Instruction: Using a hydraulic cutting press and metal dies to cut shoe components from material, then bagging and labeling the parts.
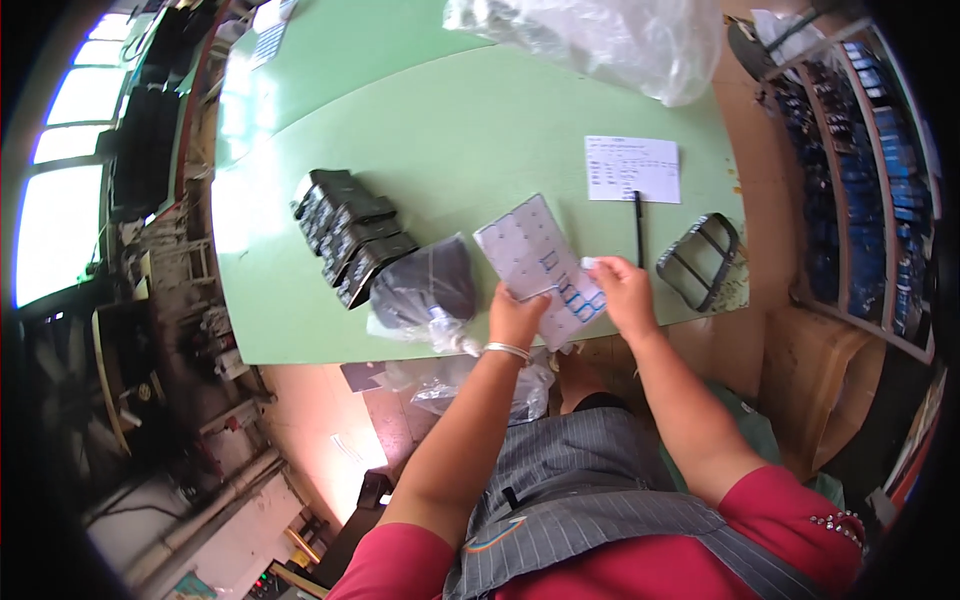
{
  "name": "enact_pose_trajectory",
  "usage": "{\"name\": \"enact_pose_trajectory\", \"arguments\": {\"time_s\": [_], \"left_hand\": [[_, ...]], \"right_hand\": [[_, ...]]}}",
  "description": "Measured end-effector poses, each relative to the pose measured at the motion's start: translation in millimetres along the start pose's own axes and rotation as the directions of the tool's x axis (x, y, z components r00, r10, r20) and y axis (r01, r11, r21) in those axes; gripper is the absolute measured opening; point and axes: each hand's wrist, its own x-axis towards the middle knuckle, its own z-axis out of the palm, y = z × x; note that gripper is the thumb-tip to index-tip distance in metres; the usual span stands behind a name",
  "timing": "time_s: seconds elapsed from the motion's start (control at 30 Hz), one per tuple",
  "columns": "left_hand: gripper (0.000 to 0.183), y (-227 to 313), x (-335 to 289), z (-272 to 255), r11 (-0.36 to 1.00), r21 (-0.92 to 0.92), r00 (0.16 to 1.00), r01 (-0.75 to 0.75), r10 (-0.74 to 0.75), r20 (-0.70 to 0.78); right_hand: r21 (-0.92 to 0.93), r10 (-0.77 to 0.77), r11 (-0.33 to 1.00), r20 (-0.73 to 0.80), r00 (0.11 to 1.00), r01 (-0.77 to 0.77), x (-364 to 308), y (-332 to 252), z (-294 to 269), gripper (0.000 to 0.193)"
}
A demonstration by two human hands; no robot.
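Observation:
My left hand (514, 318) grips the lower left edge of a white label sheet (525, 245), its thumb lying on top. Small marks dot the sheet, and several blue-outlined rectangles show on its right part. My right hand (626, 298) is closed at the sheet's right edge, pinching a small white piece (588, 263) that looks like a label. Left of the sheet sits a knotted clear plastic bag (425, 285) with something dark inside. Beside that bag, several black moulded parts (345, 230) are stacked in a row.
A handwritten paper (632, 168) and a black pen (639, 230) lie beyond my right hand. To their right rests a dark, ribbed frame (700, 262). Clear plastic sheeting (610, 40) covers the far edge of the green table (420, 130). A cardboard box (815, 385) stands on the floor at right.

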Motion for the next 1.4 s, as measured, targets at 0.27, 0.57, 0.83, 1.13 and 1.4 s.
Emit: {"name": "enact_pose_trajectory", "arguments": {"time_s": [0.27, 0.57, 0.83, 1.13, 1.4], "left_hand": [[0.067, -6, -66, -91, 0.469, 0.857, 0.820, -0.212, 0.562, -0.104], [0.057, -47, -70, -126, 0.489, 0.770, 0.835, -0.410, 0.541, 0.101], [0.066, -64, -68, -146, 0.470, 0.723, 0.819, -0.507, 0.524, 0.234], [0.071, -58, -62, -155, 0.489, 0.697, 0.833, -0.524, 0.463, 0.302], [0.067, -62, -68, -172, 0.592, 0.538, 0.798, -0.600, 0.487, 0.355]], "right_hand": [[-0.108, -0.344, 0.930, 0.082, 0.935, 0.352, -28, -66, 60, 0.010], [-0.255, -0.808, 0.287, 0.454, 0.376, 0.923, -37, -60, 154, 0.018], [-0.421, -0.609, 0.370, 0.563, 0.558, 0.828, -56, -63, 154, 0.033], [-0.592, -0.257, 0.763, 0.093, 0.962, 0.261, -40, -37, 184, 0.100], [-0.049, 0.420, 0.898, 0.395, 0.817, -0.437, -21, -43, 164, 0.061]]}}
